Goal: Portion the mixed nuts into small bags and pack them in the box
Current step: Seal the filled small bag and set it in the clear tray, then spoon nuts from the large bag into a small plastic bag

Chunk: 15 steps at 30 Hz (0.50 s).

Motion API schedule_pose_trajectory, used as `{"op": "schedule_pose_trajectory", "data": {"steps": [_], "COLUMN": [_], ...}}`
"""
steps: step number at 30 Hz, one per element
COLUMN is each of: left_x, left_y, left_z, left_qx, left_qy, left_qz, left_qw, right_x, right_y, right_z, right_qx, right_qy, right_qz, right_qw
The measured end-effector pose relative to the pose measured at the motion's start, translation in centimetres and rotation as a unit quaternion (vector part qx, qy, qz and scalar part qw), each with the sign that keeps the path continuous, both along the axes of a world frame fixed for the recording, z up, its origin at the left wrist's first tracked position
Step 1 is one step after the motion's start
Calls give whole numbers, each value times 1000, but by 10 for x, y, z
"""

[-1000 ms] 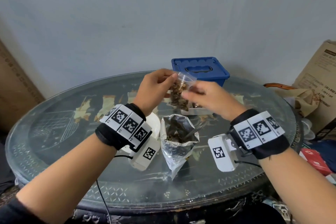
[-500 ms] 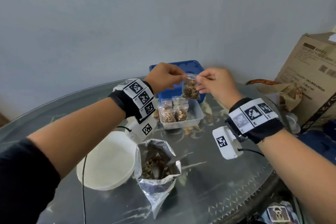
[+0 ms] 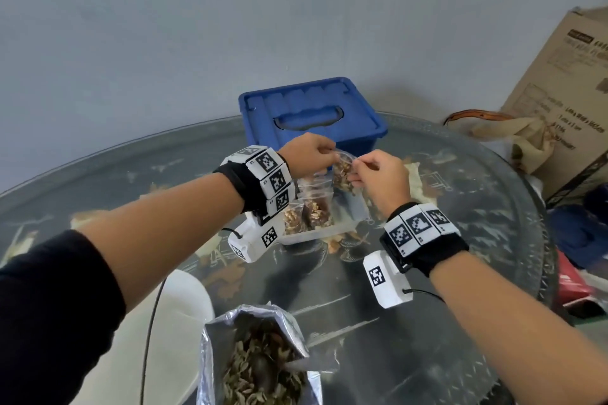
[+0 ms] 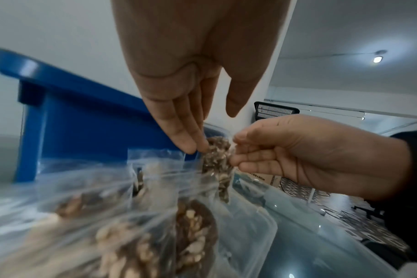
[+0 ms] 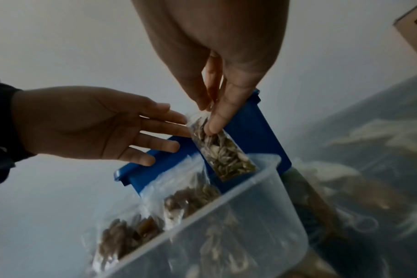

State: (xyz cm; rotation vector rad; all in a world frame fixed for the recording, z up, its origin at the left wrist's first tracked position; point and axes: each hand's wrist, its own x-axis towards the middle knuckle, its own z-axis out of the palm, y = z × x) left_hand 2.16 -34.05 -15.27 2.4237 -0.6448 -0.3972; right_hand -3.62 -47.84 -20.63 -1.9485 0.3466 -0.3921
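Note:
A small clear bag of nuts (image 3: 343,171) hangs over the clear plastic box (image 3: 316,235), just in front of the blue bin. My right hand (image 3: 357,171) pinches the bag's top edge between thumb and fingers (image 5: 213,124). The left hand (image 3: 324,158) meets the same bag from the left. Its fingers (image 4: 191,143) lie straight with the tips touching the bag (image 4: 217,159), and its thumb stands apart from them. Several filled bags (image 3: 309,214) stand upright in the box's left part. The open foil bag of mixed nuts (image 3: 260,362) stands near me.
A blue lidded bin (image 3: 312,108) stands right behind the clear box. A white round lid (image 3: 164,322) lies at the near left on the glass table (image 3: 427,322). A cardboard carton (image 3: 566,92) and a cloth bag (image 3: 519,138) stand off the table's right edge.
Both hands carried the small bag away from the foil bag and down over the clear box. The left hand's fingers have straightened on it.

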Motion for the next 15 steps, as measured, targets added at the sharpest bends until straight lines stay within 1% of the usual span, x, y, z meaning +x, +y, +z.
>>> {"op": "schedule_pose_trajectory", "data": {"steps": [4,7,11,12,15], "left_x": [4,6,7,6,1], "left_y": [-2,-4,-3,-2,4], "left_z": [-18,-27,-27,-25,-16], "left_qx": [38,52,44,44,61], "left_qy": [25,33,38,35,-3], "left_qz": [-17,-18,-15,-17,-29], "left_qw": [999,998,998,998,998], "right_x": [13,18,21,20,14], "right_y": [-2,-2,-2,-2,-2], "right_z": [-23,-32,-37,-35,-24], "right_qx": [-9,10,9,0,-73], "right_qy": [26,40,72,76,78], "right_qz": [2,8,23,22,24], "right_qw": [1000,999,997,997,994]}}
